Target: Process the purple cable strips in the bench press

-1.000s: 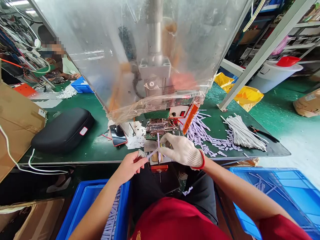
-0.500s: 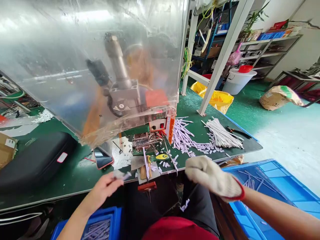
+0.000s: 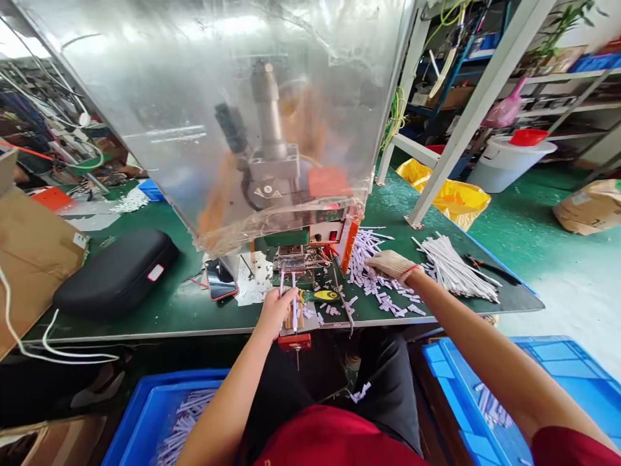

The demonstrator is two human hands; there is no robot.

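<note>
My bare left hand [image 3: 277,312] is closed on a thin pale strip [image 3: 282,283] at the small metal fixture [image 3: 290,261] under the machine. Beside it a second strip [image 3: 294,310] runs from the fixture toward the red block [image 3: 294,342] at the table edge. My gloved right hand [image 3: 392,265] lies on the pile of lilac strips [image 3: 361,255] right of the machine; its fingertips are too hidden among the strips to read. Just right of my left hand is a yellow-green handled tool [image 3: 320,296].
A cloudy plastic shield [image 3: 169,97] hangs over the machine. White strips [image 3: 456,265] and pliers [image 3: 492,268] lie at the right. A phone [image 3: 222,282] and black case [image 3: 116,272] are on the left. Blue bins [image 3: 140,414] stand below the table.
My left hand has moved right and up to the fixture, now with a strip. My right hand has gone from above my lap to the lilac pile. The view has shifted left.
</note>
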